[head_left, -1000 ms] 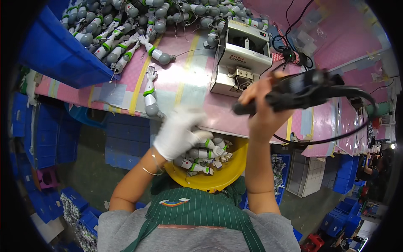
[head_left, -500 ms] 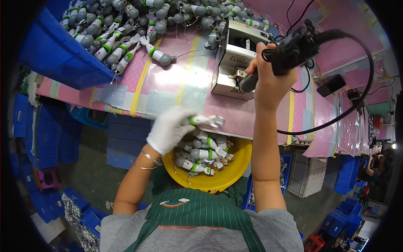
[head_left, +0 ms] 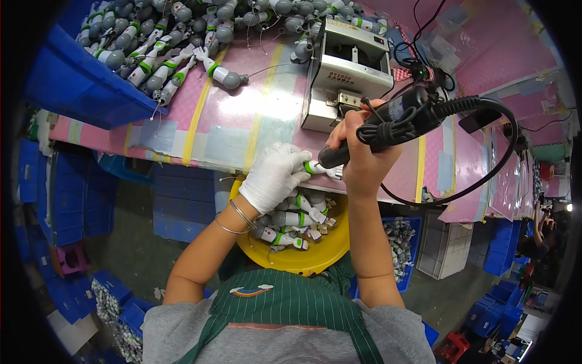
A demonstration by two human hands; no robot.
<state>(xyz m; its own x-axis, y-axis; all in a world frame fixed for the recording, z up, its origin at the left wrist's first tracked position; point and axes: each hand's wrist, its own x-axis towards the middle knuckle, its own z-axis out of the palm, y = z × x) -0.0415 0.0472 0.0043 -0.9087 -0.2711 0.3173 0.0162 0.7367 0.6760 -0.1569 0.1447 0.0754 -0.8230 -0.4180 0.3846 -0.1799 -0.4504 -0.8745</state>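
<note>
My left hand, in a white glove, grips a toy arm with a white hand end and a green band, at the bench's front edge. In my bare right hand is a black corded electric screwdriver. Its nose points down and left, right at the toy arm; the bit's tip is hidden, so I cannot tell whether it touches a screw. Just below, a yellow basin holds several similar toy arms.
A white box-shaped machine, likely a screw feeder, stands behind my right hand. Many grey-and-white toy arms are heaped at the back left, beside a blue bin. The screwdriver's cable loops to the right. A pink-covered bench lies ahead.
My right hand has brought the screwdriver down and toward me, from the machine to the toy arm. My left hand has moved right and slightly up with the toy arm.
</note>
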